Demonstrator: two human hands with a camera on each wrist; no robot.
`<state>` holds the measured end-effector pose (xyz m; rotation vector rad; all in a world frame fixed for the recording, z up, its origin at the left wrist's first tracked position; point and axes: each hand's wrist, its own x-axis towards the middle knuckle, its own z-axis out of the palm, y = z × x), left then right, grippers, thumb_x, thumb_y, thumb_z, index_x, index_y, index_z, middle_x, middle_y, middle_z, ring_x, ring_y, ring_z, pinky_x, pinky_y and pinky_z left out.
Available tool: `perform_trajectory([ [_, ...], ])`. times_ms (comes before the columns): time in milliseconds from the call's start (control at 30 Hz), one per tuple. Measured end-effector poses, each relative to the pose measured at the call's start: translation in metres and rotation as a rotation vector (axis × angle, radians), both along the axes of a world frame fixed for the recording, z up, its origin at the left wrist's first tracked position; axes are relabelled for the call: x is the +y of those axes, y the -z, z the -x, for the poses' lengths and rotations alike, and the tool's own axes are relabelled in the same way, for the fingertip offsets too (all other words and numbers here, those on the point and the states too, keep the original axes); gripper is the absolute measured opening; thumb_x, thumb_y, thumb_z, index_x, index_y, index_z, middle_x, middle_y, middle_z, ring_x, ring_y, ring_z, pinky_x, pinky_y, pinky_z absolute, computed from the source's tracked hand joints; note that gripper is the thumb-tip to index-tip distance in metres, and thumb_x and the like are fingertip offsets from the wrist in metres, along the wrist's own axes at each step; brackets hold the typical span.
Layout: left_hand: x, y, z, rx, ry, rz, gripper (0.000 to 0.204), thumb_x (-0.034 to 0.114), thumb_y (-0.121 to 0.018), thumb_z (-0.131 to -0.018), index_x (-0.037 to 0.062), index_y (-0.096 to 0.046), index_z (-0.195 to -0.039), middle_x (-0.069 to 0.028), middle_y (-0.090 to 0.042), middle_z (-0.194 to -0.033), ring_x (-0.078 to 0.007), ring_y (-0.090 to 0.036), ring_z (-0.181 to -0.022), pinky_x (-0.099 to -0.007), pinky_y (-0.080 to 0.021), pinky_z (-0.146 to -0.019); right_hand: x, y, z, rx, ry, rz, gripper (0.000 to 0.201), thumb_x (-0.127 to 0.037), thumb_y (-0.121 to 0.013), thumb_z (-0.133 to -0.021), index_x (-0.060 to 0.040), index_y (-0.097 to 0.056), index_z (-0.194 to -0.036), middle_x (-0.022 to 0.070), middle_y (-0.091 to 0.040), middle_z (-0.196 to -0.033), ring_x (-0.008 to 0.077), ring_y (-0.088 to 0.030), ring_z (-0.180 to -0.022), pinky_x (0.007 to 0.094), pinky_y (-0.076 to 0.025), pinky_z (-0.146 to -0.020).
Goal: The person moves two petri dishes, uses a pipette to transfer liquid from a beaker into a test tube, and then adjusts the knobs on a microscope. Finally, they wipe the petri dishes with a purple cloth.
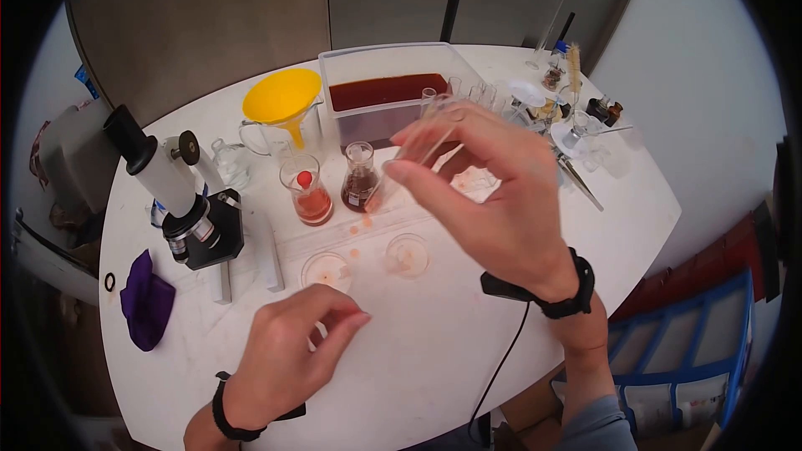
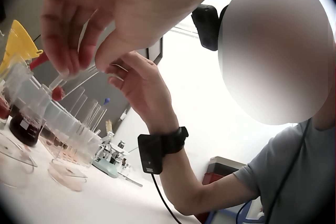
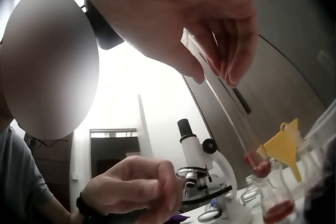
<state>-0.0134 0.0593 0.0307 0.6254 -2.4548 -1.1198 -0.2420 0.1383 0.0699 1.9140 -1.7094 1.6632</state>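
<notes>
Over the white table (image 1: 434, 367), nearer its far edge, the right hand (image 1: 514, 192) pinches a tilted glass tube (image 1: 424, 144) between thumb and fingers; the left hand (image 1: 292, 342) hovers toward the near edge, loosely bent, seemingly empty. The tube should be light, stiff, slippery and fragile (best held near its top). Fingers partly cover it, and its contents are too blurred to make out.

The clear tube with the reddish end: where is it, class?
In the right wrist view, the clear tube slants down, held by the right hand, right of the microscope in the picture, its lower end near the yellow funnel.
</notes>
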Motion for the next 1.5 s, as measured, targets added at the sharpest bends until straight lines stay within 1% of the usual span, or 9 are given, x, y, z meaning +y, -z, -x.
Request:
perform_trajectory([
  [133,0.014,0.027,0.007,-0.155,0.4,-0.038,0.014,0.016,-0.072,-0.096,0.0022,-0.07,-0.093,-0.0105,-0.071,-0.079,-0.0271,-0.067,-0.065,-0.0344,-0.053,-0.06,0.024,-0.021,0.01,-0.081,0.148,-0.018,0.016,-0.002,-0.076,-0.09,0.0045,-0.072,-0.104,0.0086,-0.074,-0.101,0.0079,-0.068,-0.08,0.0214,-0.053,-0.072],
  [267,0.023,0.053,0.01,-0.287,0.516,-0.086,0.031,0.026,-0.062,-0.102,-0.0004,-0.063,-0.085,-0.0171,-0.067,-0.078,-0.0393,-0.066,-0.073,-0.0471,-0.052,-0.066,0.014,-0.008,0.031,-0.02,0.286,0.08,0.01,-0.001,-0.076,-0.087,0.0034,-0.068,-0.092,0.0071,-0.073,-0.089,0.0095,-0.067,-0.072,0.0212,-0.054,-0.065],
  [367,0.024,0.063,0.012,-0.338,0.561,-0.095,0.031,0.025,-0.061,-0.102,-0.0006,-0.062,-0.084,-0.0187,-0.065,-0.077,-0.04,-0.065,-0.074,-0.0481,-0.052,-0.067,-0.003,0.017,0.048,-0.021,0.321,0.054,0.012,-0.002,-0.076,-0.087,0.0045,-0.068,-0.093,0.0097,-0.073,-0.084,0.0129,-0.068,-0.069,0.0243,-0.055,-0.065],
  [667,0.027,0.073,0.009,-0.337,0.542,-0.084,0.025,0.024,-0.065,-0.1,0.0009,-0.063,-0.091,-0.0142,-0.067,-0.083,-0.0364,-0.065,-0.076,-0.0439,-0.053,-0.07,-0.039,0.057,0.07,-0.065,0.406,-0.316,0.016,-0.005,-0.076,-0.086,0.0089,-0.068,-0.088,0.0204,-0.072,-0.074,0.0284,-0.073,-0.066,0.0344,-0.057,-0.062],
  [767,0.026,0.071,0.01,-0.325,0.536,-0.075,0.024,0.023,-0.065,-0.1,0.0011,-0.063,-0.091,-0.0143,-0.067,-0.083,-0.0359,-0.066,-0.078,-0.0436,-0.054,-0.071,-0.046,0.065,0.07,0.017,0.437,-0.351,0.015,-0.006,-0.074,-0.09,0.0085,-0.069,-0.089,0.0131,-0.072,-0.071,0.0167,-0.073,-0.063,0.0276,-0.055,-0.056],
  [1000,0.027,0.07,0.009,-0.329,0.537,-0.081,0.023,0.023,-0.066,-0.1,0.0013,-0.064,-0.092,-0.0145,-0.068,-0.085,-0.035,-0.067,-0.079,-0.0429,-0.054,-0.071,-0.016,0.041,0.064,0.104,0.458,-0.351,0.019,-0.008,-0.072,-0.093,0.0098,-0.07,-0.099,0.0146,-0.074,-0.079,0.0159,-0.073,-0.063,0.0266,-0.054,-0.054],
  [1067,0.027,0.068,0.01,-0.296,0.531,-0.126,0.028,0.023,-0.063,-0.101,-0.0012,-0.059,-0.087,-0.0171,-0.065,-0.081,-0.0385,-0.064,-0.077,-0.0473,-0.053,-0.069,0.006,0.013,0.069,-0.282,0.47,-0.199,0.02,-0.009,-0.07,-0.095,0.0089,-0.071,-0.103,0.0115,-0.074,-0.082,0.0152,-0.072,-0.064,0.0245,-0.054,-0.055],
  [1167,0.026,0.065,0.011,-0.34,0.533,-0.136,0.028,0.024,-0.063,-0.101,-0.0008,-0.06,-0.087,-0.0168,-0.066,-0.083,-0.0378,-0.065,-0.078,-0.0466,-0.054,-0.07,0.027,0.013,0.11,-0.278,0.574,-0.142,0.017,-0.007,-0.068,-0.096,0.0073,-0.071,-0.104,0.0086,-0.073,-0.08,0.0146,-0.072,-0.066,0.0234,-0.054,-0.056],
  [1500,0.027,0.059,0.011,-0.334,0.515,-0.108,0.024,0.023,-0.069,-0.098,0.0005,-0.065,-0.09,-0.0148,-0.07,-0.082,-0.0344,-0.067,-0.075,-0.0411,-0.054,-0.069,0.005,0.049,0.134,-0.246,0.353,-0.474,0.025,0.007,-0.058,-0.09,0.0147,-0.064,-0.114,0.0204,-0.072,-0.098,0.0259,-0.076,-0.069,0.0328,-0.059,-0.055],
])
